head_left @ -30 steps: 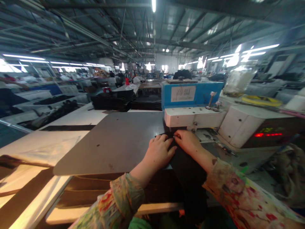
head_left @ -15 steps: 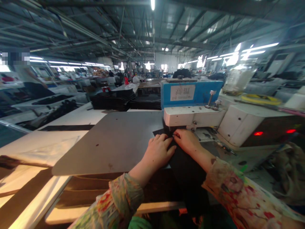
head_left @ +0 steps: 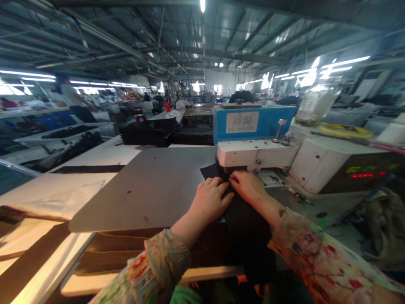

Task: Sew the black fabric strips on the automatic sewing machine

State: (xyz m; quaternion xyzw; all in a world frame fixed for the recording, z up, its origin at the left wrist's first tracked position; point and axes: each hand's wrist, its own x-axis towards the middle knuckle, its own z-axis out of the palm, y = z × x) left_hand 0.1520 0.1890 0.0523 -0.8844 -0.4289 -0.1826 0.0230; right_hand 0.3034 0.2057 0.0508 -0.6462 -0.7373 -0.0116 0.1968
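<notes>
A strip of black fabric point(head_left: 248, 219) runs from under the white sewing machine head point(head_left: 253, 155) back over the table's near edge, where its end hangs down. My left hand point(head_left: 211, 197) lies on the strip's left side, fingers slightly bent and thumb apart, pressing it down. Close to the needle area, my right hand point(head_left: 248, 184) pinches the fabric between thumb and fingers. The fingertips of both hands nearly meet. A pointed corner of the strip shows beyond my left fingers on the grey metal plate point(head_left: 142, 190). The needle itself is hidden.
Stacks of black fabric pieces point(head_left: 150, 131) stand behind the plate. Brown folded material point(head_left: 114, 253) lies below its near edge. At right are a control box point(head_left: 344, 169) with a lit display, a yellow ring point(head_left: 347, 131) and a clear jar point(head_left: 316, 105). A person point(head_left: 72, 97) stands far left.
The black fabric has slid slightly away from me, its far corner showing further out past my left fingers. Both hands stay nearly in place. The person in the background has shifted right.
</notes>
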